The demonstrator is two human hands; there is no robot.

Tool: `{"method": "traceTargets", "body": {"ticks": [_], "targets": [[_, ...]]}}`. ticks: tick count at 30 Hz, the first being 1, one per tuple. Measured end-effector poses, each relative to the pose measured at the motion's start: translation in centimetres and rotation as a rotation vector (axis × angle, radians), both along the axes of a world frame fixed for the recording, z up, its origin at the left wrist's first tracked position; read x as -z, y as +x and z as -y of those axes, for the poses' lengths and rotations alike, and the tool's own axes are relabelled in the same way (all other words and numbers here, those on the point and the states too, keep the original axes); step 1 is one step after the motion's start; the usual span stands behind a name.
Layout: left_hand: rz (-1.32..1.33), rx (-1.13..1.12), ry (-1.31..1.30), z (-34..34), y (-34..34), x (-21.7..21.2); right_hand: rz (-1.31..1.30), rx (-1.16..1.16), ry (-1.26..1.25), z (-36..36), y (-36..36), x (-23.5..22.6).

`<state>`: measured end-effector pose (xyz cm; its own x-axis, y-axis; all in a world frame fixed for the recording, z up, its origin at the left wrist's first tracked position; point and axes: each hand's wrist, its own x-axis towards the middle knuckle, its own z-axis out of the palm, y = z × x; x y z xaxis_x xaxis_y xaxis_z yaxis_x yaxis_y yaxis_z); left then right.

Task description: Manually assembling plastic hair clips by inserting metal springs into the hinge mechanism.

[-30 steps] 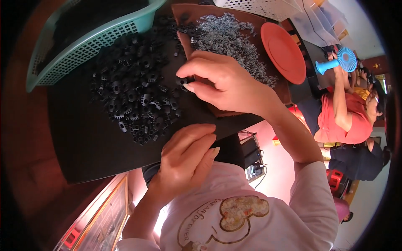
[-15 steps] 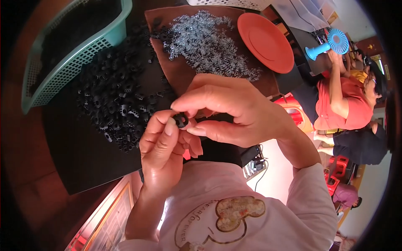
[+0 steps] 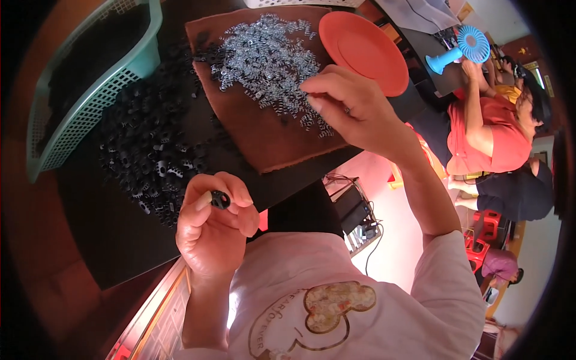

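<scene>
My left hand (image 3: 213, 231) is held low in front of the shirt, its thumb and fingers pinching a small black plastic part (image 3: 220, 199) with a hole in it. Away to the upper right, my right hand (image 3: 354, 108) hovers at the right edge of a heap of small metal springs (image 3: 264, 63). Its fingers are curled and the thumb and index tips come close together. A tiny speck shows by the curled fingers, too small to make out. The springs lie on a brown cloth (image 3: 240, 129).
A heap of black plastic parts (image 3: 150, 144) spreads over the dark table (image 3: 129, 255), beside a green basket (image 3: 99, 111) holding dark contents. An orange-red plate (image 3: 366, 51) lies right of the springs. Farther right, a person in a red top (image 3: 489, 129) is near a blue fan (image 3: 462, 51).
Both hands were together at the black part. My right hand has moved up and right to the springs; my left has drawn slightly down and left, still pinching the part.
</scene>
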<state>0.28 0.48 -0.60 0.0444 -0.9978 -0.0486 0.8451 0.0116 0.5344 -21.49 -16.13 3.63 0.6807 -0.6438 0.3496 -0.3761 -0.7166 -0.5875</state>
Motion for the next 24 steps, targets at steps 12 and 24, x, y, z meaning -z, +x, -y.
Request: {"method": "traceTargets", "body": {"ticks": [12,24], "targets": [[0.076,-0.031,-0.019,0.6,-0.4,0.5,-0.305,-0.079,-0.225,0.8,2.3,0.5],[0.055,-0.061,-0.027,1.0,-0.5,1.0,-0.269,-0.105,-0.324,2.0,6.4,0.9]]}}
